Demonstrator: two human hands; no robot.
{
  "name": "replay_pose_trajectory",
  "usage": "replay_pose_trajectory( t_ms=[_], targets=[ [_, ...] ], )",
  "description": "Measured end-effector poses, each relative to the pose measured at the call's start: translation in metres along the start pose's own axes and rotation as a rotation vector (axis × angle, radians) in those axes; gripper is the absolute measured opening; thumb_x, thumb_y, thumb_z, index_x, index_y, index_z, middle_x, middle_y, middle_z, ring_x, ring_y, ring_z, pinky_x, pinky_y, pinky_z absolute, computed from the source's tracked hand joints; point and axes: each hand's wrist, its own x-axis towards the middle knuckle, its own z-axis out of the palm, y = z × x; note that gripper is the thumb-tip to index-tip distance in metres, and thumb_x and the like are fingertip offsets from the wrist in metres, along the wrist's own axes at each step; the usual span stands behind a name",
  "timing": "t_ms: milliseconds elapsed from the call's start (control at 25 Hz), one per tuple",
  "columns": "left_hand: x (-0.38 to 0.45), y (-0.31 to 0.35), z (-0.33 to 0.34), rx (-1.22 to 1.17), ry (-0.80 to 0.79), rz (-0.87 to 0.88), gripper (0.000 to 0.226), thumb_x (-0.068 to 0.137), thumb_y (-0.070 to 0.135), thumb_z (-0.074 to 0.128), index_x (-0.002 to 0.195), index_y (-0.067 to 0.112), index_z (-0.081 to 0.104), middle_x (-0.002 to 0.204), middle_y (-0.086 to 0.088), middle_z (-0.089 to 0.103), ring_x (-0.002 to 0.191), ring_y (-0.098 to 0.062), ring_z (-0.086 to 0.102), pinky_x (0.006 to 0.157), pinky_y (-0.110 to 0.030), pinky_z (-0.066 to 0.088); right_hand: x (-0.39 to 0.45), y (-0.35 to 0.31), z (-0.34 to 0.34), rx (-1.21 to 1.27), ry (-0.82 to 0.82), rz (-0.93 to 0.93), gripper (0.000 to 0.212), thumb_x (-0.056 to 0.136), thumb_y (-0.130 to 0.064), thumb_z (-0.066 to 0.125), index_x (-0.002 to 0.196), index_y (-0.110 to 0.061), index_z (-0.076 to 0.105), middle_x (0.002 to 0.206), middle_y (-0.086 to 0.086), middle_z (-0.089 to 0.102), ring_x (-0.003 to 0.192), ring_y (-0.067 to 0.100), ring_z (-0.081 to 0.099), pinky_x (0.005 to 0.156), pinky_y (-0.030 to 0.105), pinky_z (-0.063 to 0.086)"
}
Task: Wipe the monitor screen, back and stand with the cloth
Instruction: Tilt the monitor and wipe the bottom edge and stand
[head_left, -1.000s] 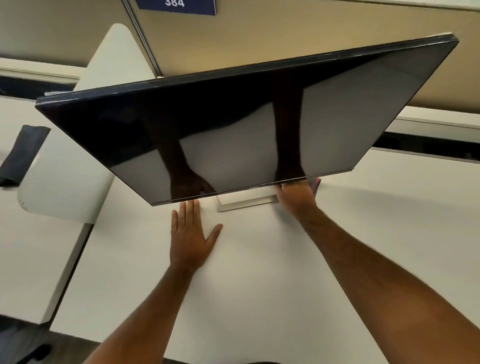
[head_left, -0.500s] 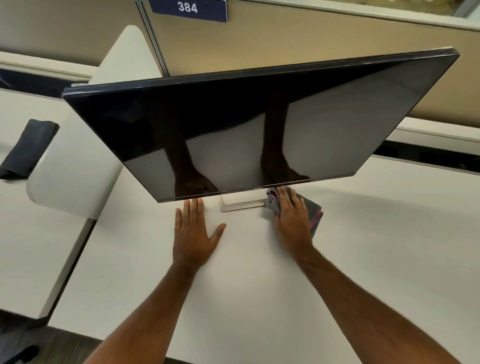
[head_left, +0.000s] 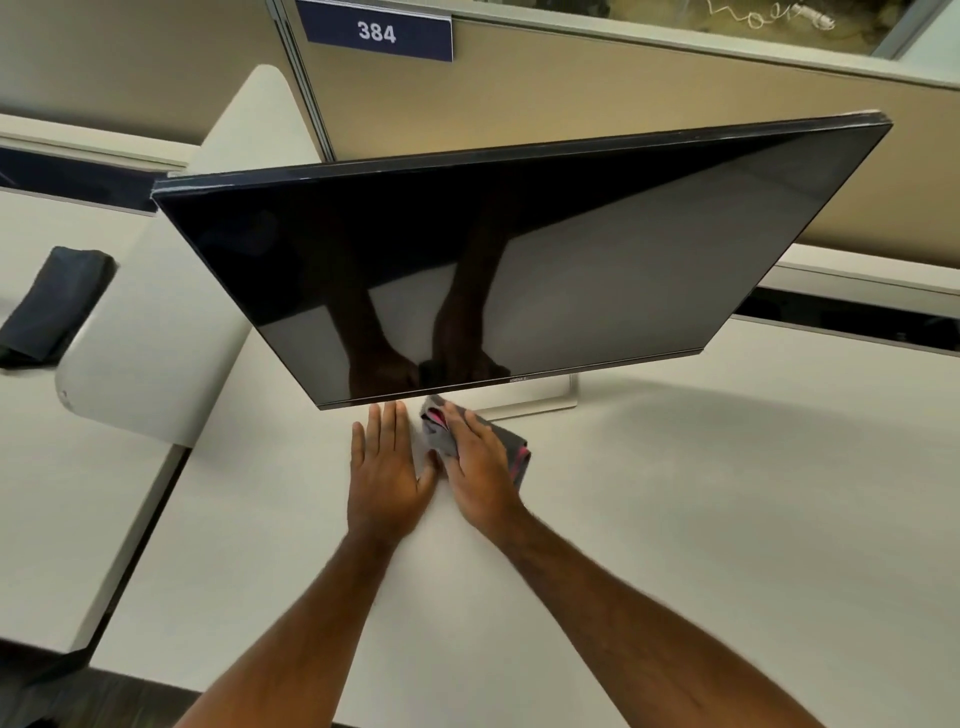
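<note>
A large black monitor (head_left: 519, 249) stands on the white desk (head_left: 675, 519), its dark screen tilted toward me and mirroring both my arms. Its pale stand base (head_left: 540, 402) shows just under the lower bezel. A grey cloth with pink edging (head_left: 511, 447) lies on the desk in front of the base. My right hand (head_left: 478, 467) presses flat on the cloth, fingers reaching toward the screen's bottom edge. My left hand (head_left: 384, 467) rests flat on the desk right beside it, fingers together and thumb out, holding nothing.
A white rounded divider panel (head_left: 171, 322) stands at the left between desks. A dark folded item (head_left: 57, 306) lies on the neighbouring desk. A beige partition (head_left: 623, 104) with a blue sign (head_left: 376, 31) reading 384 rises behind the monitor.
My right hand has slid the cloth leftward from the stand base, out from under the screen, until it lies next to my left hand. The view has shifted right, so the monitor appears further right.
</note>
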Motion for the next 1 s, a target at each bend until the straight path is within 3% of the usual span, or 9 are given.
replay_pose_trajectory(
  t_ms=[120, 240, 360, 440, 560, 600, 720, 920, 1000],
  targets=[
    [-0.001, -0.001, 0.001, 0.003, 0.025, 0.021, 0.078, 0.103, 0.056, 0.026, 0.165, 0.01, 0.013, 0.174, -0.008, 0.01, 0.161, -0.022, -0.001, 0.131, -0.047, 0.005, -0.008, 0.011, -0.045, -0.112, 0.152, -0.232, 0.053, 0.096, -0.008, 0.053, 0.148, -0.018, 0.046, 0.143, 0.007, 0.055, 0.136, 0.028, 0.046, 0.121, 0.041, 0.028],
    [0.0, 0.0, -0.001, 0.013, 0.027, 0.015, 0.077, 0.101, 0.05, 0.029, 0.164, 0.008, 0.016, 0.172, -0.011, 0.016, 0.161, -0.025, 0.003, 0.131, -0.048, 0.007, -0.001, 0.063, -0.096, -0.375, 0.322, -0.404, 0.05, 0.093, -0.009, 0.047, 0.143, -0.011, 0.052, 0.139, 0.008, 0.059, 0.127, 0.028, 0.052, 0.116, 0.046, 0.033],
    [0.001, 0.0, -0.001, 0.013, 0.025, 0.009, 0.077, 0.101, 0.051, 0.027, 0.164, 0.008, 0.016, 0.172, -0.011, 0.017, 0.161, -0.025, 0.005, 0.131, -0.047, 0.007, 0.007, 0.101, -0.126, -0.455, 0.358, -0.168, 0.051, 0.095, -0.002, 0.054, 0.145, -0.011, 0.048, 0.146, 0.012, 0.053, 0.136, 0.033, 0.047, 0.119, 0.052, 0.027],
    [0.001, 0.0, 0.0, 0.006, 0.022, 0.006, 0.077, 0.102, 0.052, 0.026, 0.165, 0.009, 0.016, 0.172, -0.011, 0.016, 0.161, -0.026, 0.006, 0.131, -0.047, 0.007, 0.008, 0.097, -0.124, -0.447, 0.225, 0.078, 0.055, 0.101, -0.009, 0.049, 0.154, -0.016, 0.036, 0.16, 0.007, 0.036, 0.148, 0.03, 0.031, 0.119, 0.055, 0.012],
    [0.0, -0.001, 0.001, 0.02, 0.031, 0.01, 0.076, 0.102, 0.051, 0.027, 0.164, 0.008, 0.016, 0.172, -0.011, 0.017, 0.161, -0.027, 0.007, 0.131, -0.047, 0.008, 0.007, 0.083, -0.104, -0.461, 0.123, 0.218, 0.058, 0.105, -0.009, 0.036, 0.16, -0.015, 0.017, 0.167, 0.005, 0.016, 0.154, 0.023, 0.012, 0.118, 0.035, -0.008],
    [0.0, 0.0, 0.001, 0.02, 0.031, 0.009, 0.076, 0.102, 0.051, 0.028, 0.164, 0.008, 0.017, 0.172, -0.011, 0.017, 0.161, -0.027, 0.007, 0.131, -0.048, 0.008, 0.005, 0.08, -0.096, -0.466, 0.138, 0.209, 0.059, 0.104, -0.007, 0.034, 0.16, -0.012, 0.015, 0.167, 0.009, 0.016, 0.154, 0.025, 0.011, 0.12, 0.035, -0.01],
    [0.0, 0.0, 0.002, 0.015, 0.038, 0.009, 0.076, 0.102, 0.049, 0.03, 0.164, 0.008, 0.017, 0.172, -0.011, 0.018, 0.161, -0.027, 0.008, 0.13, -0.048, 0.009, -0.001, 0.088, -0.079, -0.499, 0.158, 0.177, 0.062, 0.102, -0.004, 0.038, 0.158, -0.004, 0.014, 0.165, 0.017, 0.019, 0.154, 0.031, 0.014, 0.126, 0.045, 0.007],
    [0.0, 0.001, 0.001, 0.011, 0.045, 0.013, 0.076, 0.101, 0.047, 0.032, 0.164, 0.007, 0.02, 0.171, -0.013, 0.02, 0.16, -0.028, 0.011, 0.13, -0.048, 0.01, -0.016, 0.081, -0.051, -0.558, 0.178, 0.086, 0.061, 0.094, -0.003, 0.051, 0.153, 0.0, 0.033, 0.157, 0.023, 0.036, 0.146, 0.038, 0.034, 0.121, 0.053, 0.025],
    [0.001, 0.001, 0.0, 0.005, 0.029, 0.006, 0.076, 0.101, 0.048, 0.034, 0.164, 0.008, 0.018, 0.171, -0.012, 0.019, 0.16, -0.029, 0.01, 0.13, -0.048, 0.01, -0.02, 0.063, -0.033, -0.591, 0.101, 0.02, 0.063, 0.096, -0.01, 0.054, 0.155, -0.003, 0.029, 0.159, 0.021, 0.033, 0.148, 0.037, 0.032, 0.121, 0.053, 0.024]
  ],
)
